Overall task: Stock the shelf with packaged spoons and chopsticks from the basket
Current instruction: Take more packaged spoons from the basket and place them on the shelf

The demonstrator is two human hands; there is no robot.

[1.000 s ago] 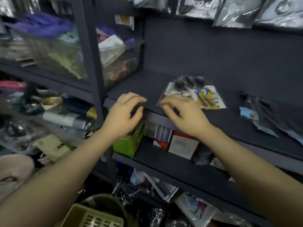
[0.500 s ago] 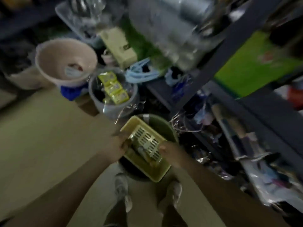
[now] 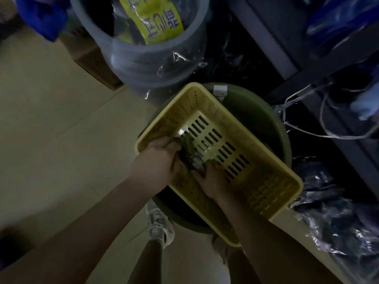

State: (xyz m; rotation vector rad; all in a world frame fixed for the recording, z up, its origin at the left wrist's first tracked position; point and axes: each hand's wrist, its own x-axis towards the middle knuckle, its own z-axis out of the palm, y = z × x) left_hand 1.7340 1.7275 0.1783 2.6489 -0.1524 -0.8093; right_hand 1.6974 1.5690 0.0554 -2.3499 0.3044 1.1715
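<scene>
Both hands are down inside the slotted yellow plastic basket point(image 3: 242, 138), which sits on a round dark-green tub point(image 3: 264, 119) on the floor. The left hand point(image 3: 158, 158) and right hand point(image 3: 213, 181) curl their fingers around a crinkly clear-wrapped packet point(image 3: 191, 154) at the basket's near-left corner; its contents are too dim to identify. A translucent bucket holding a yellow-labelled pack point(image 3: 155, 19) stands farther back.

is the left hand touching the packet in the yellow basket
Touching. The head view shows the left hand with fingers curled onto the dark packet inside the yellow basket.
</scene>
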